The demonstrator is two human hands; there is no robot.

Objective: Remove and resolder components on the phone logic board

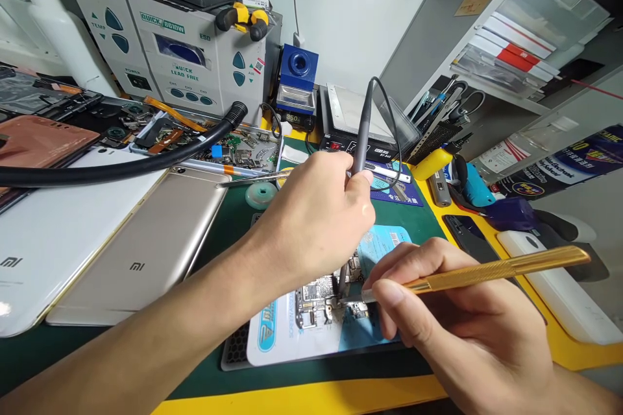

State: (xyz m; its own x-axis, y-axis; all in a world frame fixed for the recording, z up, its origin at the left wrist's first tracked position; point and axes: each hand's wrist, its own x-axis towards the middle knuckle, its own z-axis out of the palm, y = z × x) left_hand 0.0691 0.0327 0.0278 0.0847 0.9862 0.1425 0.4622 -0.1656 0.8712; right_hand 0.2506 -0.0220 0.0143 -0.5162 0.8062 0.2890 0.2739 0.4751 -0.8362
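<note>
My left hand is closed around a slim grey soldering iron, whose thin cable loops from its upper end. The iron's lower end reaches down toward a bare phone circuit board. Between the fingertips of my right hand is a craft knife with a gold knurled handle. Its blade points left and meets the board close to the iron's tip; whether the two touch, I cannot tell. Beneath the board lies a white and blue card. My left hand and forearm hide part of the board.
A hot-air station stands at the back left, its black hose crossing above two Xiaomi phones. Behind my hands are a blue iron stand and a heating plate. A dark phone and bottles line the right.
</note>
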